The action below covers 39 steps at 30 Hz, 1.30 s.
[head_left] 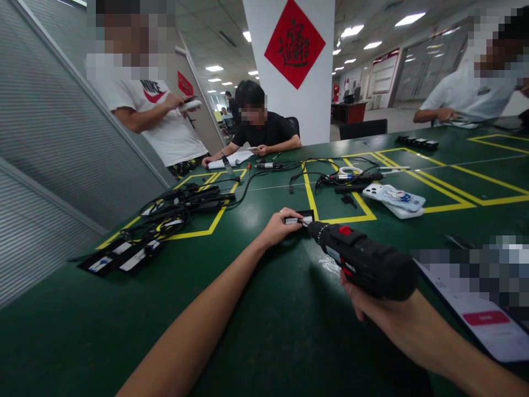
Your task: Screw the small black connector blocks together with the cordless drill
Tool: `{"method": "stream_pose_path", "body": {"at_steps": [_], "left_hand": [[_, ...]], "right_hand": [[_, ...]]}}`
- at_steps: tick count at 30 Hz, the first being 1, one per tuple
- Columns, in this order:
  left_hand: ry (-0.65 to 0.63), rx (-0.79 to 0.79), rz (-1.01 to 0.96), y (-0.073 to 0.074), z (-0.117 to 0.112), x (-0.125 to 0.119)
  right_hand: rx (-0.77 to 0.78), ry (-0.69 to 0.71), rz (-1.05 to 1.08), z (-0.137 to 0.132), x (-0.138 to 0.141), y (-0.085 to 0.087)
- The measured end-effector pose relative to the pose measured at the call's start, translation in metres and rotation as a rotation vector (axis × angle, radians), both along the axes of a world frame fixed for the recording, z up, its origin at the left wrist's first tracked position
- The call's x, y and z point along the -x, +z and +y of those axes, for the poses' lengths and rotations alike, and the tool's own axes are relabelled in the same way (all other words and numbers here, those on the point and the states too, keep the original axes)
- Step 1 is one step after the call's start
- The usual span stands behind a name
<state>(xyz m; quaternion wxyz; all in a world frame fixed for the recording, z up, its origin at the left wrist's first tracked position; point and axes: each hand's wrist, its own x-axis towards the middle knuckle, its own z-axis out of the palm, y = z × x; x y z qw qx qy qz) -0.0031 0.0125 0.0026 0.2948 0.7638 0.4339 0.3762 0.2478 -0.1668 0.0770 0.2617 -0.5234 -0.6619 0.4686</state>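
In the head view my right hand (363,300) is wrapped round the grip of a black and red cordless drill (367,259). The drill points to the left, and its bit meets a small black part with a silver-white face (306,214) on the green table. My left hand (281,227) has its fingers closed on the left side of that part, pressing it against the tabletop. The exact spot where the bit touches is too small to make out.
Black cables and flat black pieces (182,212) lie heaped at left. Behind the part are a pen-like tool (359,177), a white tape ring (350,171) and phones in cases (394,199). A large lit phone (475,314) lies at right. Several people are around the table (256,309).
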Motion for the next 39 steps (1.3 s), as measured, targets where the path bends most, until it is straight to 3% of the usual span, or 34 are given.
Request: {"method": "stream_pose_path", "body": {"at_steps": [22, 32, 39], "left_hand": [[0.003, 0.0, 0.003, 0.0012, -0.0006, -0.0009], [0.011, -0.005, 0.016, 0.0007, -0.0007, -0.0012], [0.007, 0.004, 0.01, 0.0006, -0.0004, -0.0014]], "right_hand": [[0.053, 0.0, -0.001, 0.0008, -0.0006, -0.0022], [-0.204, -0.064, -0.136, -0.0026, 0.0034, 0.002], [-0.231, -0.063, -0.17, -0.0021, 0.0023, 0.0013]]}}
